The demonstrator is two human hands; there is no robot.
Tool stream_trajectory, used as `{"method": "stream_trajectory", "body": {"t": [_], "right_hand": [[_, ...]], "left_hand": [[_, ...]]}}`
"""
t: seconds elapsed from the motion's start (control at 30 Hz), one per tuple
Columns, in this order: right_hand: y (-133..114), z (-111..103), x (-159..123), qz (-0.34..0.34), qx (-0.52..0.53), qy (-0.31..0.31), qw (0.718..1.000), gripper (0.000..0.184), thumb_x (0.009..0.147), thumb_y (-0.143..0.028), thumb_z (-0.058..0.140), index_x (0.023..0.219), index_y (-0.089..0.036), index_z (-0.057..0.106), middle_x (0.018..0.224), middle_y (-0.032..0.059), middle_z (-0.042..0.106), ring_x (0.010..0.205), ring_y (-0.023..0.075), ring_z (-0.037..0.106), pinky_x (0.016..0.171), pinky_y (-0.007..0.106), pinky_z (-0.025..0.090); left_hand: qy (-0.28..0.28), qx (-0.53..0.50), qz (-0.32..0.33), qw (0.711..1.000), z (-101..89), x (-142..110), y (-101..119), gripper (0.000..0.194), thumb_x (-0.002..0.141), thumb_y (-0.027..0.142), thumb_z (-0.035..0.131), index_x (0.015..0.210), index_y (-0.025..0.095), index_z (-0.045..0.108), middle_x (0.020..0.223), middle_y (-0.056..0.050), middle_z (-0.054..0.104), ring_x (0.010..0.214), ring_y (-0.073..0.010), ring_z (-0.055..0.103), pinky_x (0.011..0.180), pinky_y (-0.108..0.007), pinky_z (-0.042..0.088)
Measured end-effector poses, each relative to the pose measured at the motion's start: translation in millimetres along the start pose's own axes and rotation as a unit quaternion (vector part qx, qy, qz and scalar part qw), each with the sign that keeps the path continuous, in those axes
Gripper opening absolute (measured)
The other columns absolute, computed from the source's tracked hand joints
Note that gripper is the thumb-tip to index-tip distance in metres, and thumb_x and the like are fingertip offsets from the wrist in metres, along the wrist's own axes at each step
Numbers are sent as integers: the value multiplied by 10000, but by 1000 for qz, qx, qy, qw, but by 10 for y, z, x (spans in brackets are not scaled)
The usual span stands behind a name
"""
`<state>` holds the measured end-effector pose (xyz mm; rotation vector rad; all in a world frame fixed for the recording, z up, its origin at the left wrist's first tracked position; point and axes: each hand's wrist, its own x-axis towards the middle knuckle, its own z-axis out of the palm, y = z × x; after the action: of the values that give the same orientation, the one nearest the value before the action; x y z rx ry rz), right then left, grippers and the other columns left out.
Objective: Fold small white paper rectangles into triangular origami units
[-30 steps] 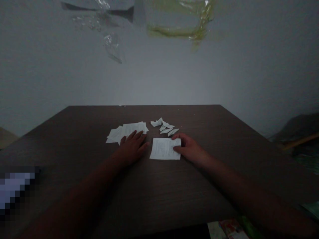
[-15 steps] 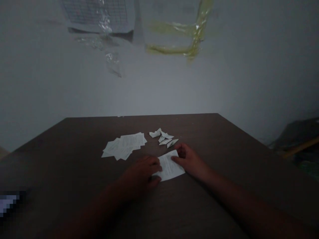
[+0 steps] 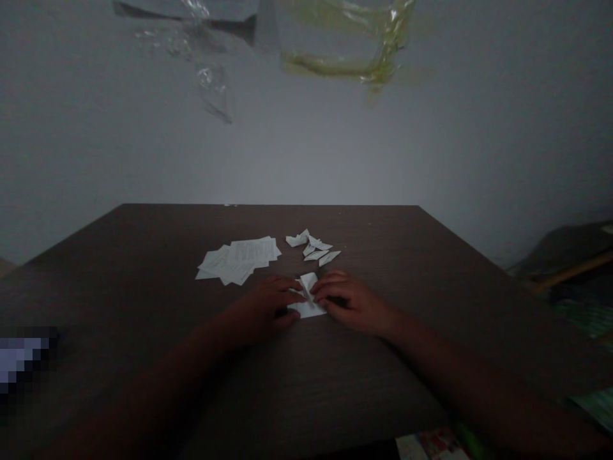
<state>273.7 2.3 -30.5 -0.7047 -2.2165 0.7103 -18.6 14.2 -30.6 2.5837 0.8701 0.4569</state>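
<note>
A small sheet of paper point(image 3: 309, 311) lies on the brown table point(image 3: 306, 390) between my hands, its right side turned up and over toward the middle. My left hand point(image 3: 268, 303) rests on the sheet's left edge, its fingers pressing it down. On the other side, my right hand point(image 3: 352, 300) has its fingers on the folded-over part and grips it. Just beyond the hands sit several small folded paper pieces point(image 3: 316, 248). To their left is a spread pile of loose printed sheets point(image 3: 239, 259).
Behind the table stands a pale wall point(image 3: 306, 153) with taped-up sheets and yellow tape point(image 3: 335, 66). A pixelated dark-edged object point(image 3: 22, 358) is at the left edge. Dark items and a wooden bar point(image 3: 579, 271) are off the table's right side.
My right hand has moved left, folding the sheet's right part over toward my left hand. The whole view has tipped down a little.
</note>
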Motion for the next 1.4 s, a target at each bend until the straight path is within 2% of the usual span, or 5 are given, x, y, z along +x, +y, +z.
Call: {"method": "stream_trajectory", "body": {"t": [0.13,0.27,0.53,0.77,1.4], "right_hand": [[33,10,-13,-33,-35,-31,998,146,1094,-259,696,1161,-289,822,1235,95,862,1184,289,781,1173,555,578],[32,-7,-33,-58,-41,-25,997,206,1104,-208,653,1220,-270,811,1296,117,858,1227,292,785,1177,566,589],[92,25,-72,-39,-48,-30,998,280,1041,-123,686,1230,-285,815,1402,122,835,1316,290,788,1156,536,645],[38,50,-56,-46,-58,-67,995,212,1077,-170,690,1178,-276,844,1251,120,871,1240,298,811,1167,563,642],[34,96,-76,-20,1,-71,997,189,1088,-208,727,1222,-287,835,1295,104,871,1267,266,815,1157,503,647]], "left_hand": [[19,-14,-53,998,-45,17,-2,357,1054,240,707,1398,259,800,1488,-110,793,1378,-306,749,1226,-495,608],[25,34,-95,995,-91,24,-19,226,1043,263,718,1227,215,840,1391,-138,800,1327,-340,745,1171,-522,633],[13,36,-29,999,-19,21,-114,276,1065,260,725,1294,267,879,1428,-107,832,1330,-318,756,1242,-532,589],[6,42,-15,999,-43,24,-103,272,1085,254,728,1300,284,891,1399,-104,823,1316,-316,747,1218,-535,582],[0,26,-2,1000,-70,41,57,267,1045,207,739,1267,258,878,1314,-96,834,1242,-307,788,1149,-486,621]]}}
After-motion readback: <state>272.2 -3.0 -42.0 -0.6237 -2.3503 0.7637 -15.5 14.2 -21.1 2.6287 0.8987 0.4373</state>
